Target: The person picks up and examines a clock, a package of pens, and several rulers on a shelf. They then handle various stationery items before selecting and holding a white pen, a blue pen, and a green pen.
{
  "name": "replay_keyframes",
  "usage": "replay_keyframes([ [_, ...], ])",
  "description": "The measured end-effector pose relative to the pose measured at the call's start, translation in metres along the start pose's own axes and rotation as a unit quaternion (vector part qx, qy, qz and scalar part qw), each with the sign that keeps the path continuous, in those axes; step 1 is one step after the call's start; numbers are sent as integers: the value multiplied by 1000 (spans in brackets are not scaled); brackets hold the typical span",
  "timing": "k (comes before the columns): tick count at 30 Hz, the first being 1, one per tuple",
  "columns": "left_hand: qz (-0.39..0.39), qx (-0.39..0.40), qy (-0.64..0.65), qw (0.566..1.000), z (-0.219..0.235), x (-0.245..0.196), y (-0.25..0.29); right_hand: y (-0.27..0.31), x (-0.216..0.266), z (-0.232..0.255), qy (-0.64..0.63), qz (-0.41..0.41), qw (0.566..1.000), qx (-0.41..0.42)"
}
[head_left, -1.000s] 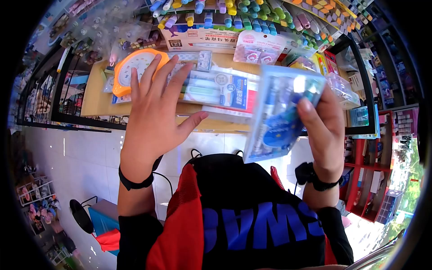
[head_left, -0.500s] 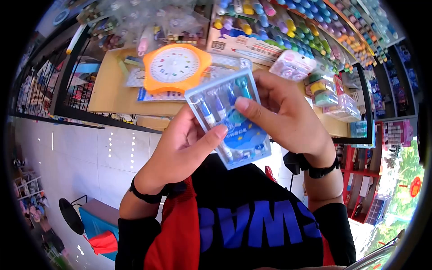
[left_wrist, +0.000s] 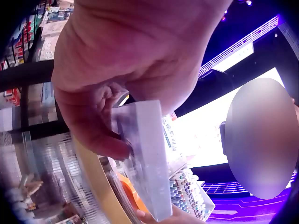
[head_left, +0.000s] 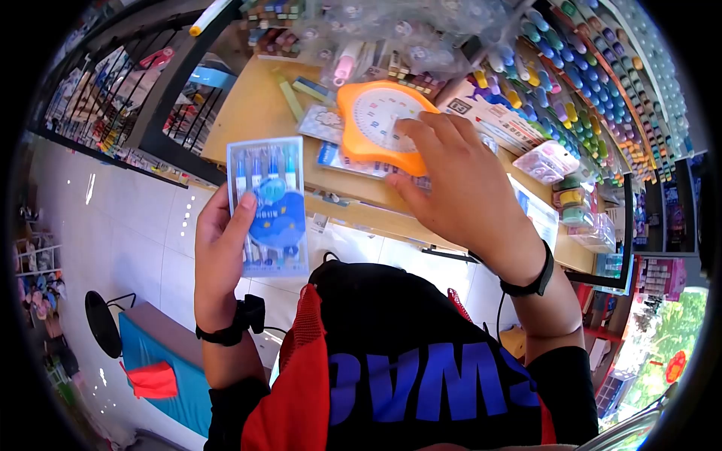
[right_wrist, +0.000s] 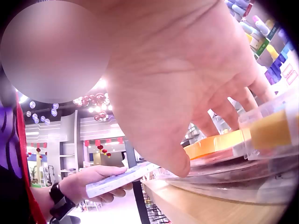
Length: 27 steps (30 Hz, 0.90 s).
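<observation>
In the head view the left hand (head_left: 219,255) grips a clear-fronted pack of blue pens (head_left: 276,218) by its left side, thumb across the front, held up before the shelf's front edge. The left wrist view shows the pack (left_wrist: 152,158) edge-on between thumb and fingers. The right hand (head_left: 470,180) lies over the right part of an orange clock-like dial (head_left: 383,124), fingers spread; whether it grips the dial cannot be told. Flat packages (head_left: 353,159) lie under the dial. From the right wrist, the orange rim (right_wrist: 215,144) shows beside the fingers.
Marker racks (head_left: 579,83) rise behind and right of the wooden shelf (head_left: 259,98). A pink-and-white blister pack (head_left: 547,161) and clear boxes (head_left: 594,229) stand at the right. Black metal frames (head_left: 177,90) border the left end.
The pen pack has moved left, from both hands into the left hand alone. My right hand has let go of it and now lies on the orange dial. The view has turned.
</observation>
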<state>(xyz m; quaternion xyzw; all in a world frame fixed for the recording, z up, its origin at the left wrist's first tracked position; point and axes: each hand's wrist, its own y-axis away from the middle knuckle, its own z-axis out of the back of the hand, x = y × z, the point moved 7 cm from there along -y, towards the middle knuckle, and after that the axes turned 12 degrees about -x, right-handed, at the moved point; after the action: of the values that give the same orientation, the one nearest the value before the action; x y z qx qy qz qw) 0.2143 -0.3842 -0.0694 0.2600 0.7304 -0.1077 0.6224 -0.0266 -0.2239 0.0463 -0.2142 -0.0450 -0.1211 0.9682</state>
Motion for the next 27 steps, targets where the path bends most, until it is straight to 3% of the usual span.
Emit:
replay_keyframes([
  [5,-88,-120,-104,983,2,-29,-17,2,3,1,1,17,999,-39],
  [7,-99,-135,-141,976,-1,-39,-20,3,4,2,-3,24,998,-51],
  [9,-140,-121,-247,951,-9,-51,-25,4,5,5,-8,29,997,-74],
  [10,-185,-130,-326,918,-5,-51,-29,6,5,4,-9,31,997,-75],
  [14,-140,-136,-314,929,-13,-61,-31,9,8,7,-9,42,994,-103],
  [17,-197,-112,-296,928,-17,-60,-33,12,8,11,-11,48,991,-122],
  [19,-223,-117,-455,854,-25,-68,-30,14,9,13,-11,55,990,-131],
  [27,-156,-103,-605,774,-41,-83,-38,30,7,37,-35,17,987,-155],
])
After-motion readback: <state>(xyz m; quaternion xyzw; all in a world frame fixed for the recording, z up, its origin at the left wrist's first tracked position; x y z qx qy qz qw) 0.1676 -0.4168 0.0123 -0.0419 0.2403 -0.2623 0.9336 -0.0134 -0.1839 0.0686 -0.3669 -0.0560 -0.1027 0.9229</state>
